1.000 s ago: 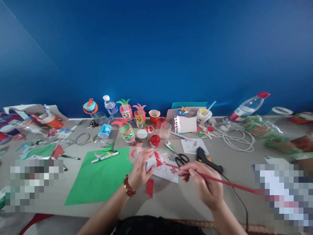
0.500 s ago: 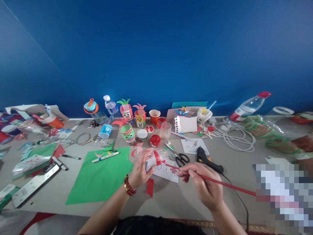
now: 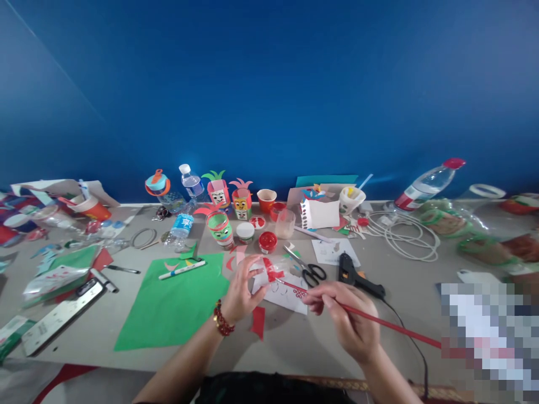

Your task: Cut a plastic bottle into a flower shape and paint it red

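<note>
My left hand (image 3: 242,289), with a red bead bracelet at the wrist, grips a small clear plastic piece (image 3: 273,270) that carries a patch of red paint. My right hand (image 3: 349,320) pinches a long red paintbrush (image 3: 379,321); its tip touches the red patch on the plastic. Under both lies a white sheet (image 3: 286,292) with a small red knot drawing. An open pot of red paint (image 3: 266,242) stands just beyond the plastic piece.
A green paper sheet (image 3: 172,303) with a white marker (image 3: 181,270) lies to the left. Black scissors (image 3: 309,272) and a black glue gun (image 3: 357,276) lie to the right. Decorated cups, water bottles and a coiled white cable (image 3: 406,233) crowd the back. A metal ruler (image 3: 59,317) lies far left.
The left hand has turned the plastic piece a little, so the red patch sits higher. The brush tip has stayed on it, and the right hand shifted slightly.
</note>
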`<action>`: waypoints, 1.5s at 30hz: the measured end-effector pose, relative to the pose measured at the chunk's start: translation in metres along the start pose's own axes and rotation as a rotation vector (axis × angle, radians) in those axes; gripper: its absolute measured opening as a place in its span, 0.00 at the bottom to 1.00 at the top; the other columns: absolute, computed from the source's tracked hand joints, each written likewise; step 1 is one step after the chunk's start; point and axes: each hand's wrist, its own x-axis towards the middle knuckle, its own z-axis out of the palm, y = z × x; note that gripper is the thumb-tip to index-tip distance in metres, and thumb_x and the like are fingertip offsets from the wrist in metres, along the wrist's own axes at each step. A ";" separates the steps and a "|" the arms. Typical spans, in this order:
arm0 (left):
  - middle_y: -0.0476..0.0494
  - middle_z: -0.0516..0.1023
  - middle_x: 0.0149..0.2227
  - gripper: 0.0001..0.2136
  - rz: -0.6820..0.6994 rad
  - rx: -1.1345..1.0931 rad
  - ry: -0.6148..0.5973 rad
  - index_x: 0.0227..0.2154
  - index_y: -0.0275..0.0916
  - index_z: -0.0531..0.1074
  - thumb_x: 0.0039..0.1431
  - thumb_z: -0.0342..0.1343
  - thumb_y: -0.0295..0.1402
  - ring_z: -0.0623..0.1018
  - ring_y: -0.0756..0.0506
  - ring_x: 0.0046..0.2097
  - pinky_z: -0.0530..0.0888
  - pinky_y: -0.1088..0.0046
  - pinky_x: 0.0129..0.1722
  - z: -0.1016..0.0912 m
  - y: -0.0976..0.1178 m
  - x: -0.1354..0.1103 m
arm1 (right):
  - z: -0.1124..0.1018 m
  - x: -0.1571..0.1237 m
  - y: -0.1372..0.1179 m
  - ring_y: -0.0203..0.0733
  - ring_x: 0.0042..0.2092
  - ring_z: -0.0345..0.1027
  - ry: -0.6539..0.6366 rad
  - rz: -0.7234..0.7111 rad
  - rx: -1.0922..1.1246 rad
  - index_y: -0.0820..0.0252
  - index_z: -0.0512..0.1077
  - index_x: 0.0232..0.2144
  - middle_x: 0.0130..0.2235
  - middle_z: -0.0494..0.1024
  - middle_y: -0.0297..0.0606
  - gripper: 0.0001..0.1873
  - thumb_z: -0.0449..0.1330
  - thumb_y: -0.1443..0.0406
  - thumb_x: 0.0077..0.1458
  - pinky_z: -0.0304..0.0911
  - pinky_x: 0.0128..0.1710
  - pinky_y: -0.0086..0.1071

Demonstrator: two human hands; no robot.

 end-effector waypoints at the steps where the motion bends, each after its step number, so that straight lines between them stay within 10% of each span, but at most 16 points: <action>1: 0.33 0.62 0.62 0.30 -0.027 -0.012 -0.001 0.65 0.46 0.54 0.62 0.58 0.30 0.69 0.37 0.63 0.78 0.53 0.55 0.000 0.000 0.000 | 0.000 -0.001 0.000 0.33 0.24 0.74 -0.006 -0.001 -0.005 0.57 0.76 0.32 0.27 0.81 0.32 0.14 0.51 0.71 0.62 0.71 0.25 0.23; 27: 0.32 0.63 0.62 0.29 -0.011 -0.004 0.028 0.65 0.45 0.55 0.63 0.58 0.32 0.70 0.38 0.61 0.79 0.57 0.52 -0.002 -0.006 -0.001 | -0.003 -0.004 0.002 0.37 0.24 0.74 -0.005 -0.009 -0.010 0.57 0.78 0.32 0.26 0.81 0.34 0.14 0.53 0.70 0.61 0.70 0.25 0.28; 45: 0.31 0.64 0.62 0.27 0.152 0.114 0.043 0.62 0.45 0.58 0.62 0.54 0.23 0.68 0.38 0.62 0.79 0.61 0.46 -0.005 -0.006 0.003 | -0.002 -0.002 0.009 0.41 0.26 0.75 0.189 0.376 0.473 0.61 0.76 0.34 0.29 0.83 0.43 0.09 0.60 0.62 0.62 0.73 0.21 0.30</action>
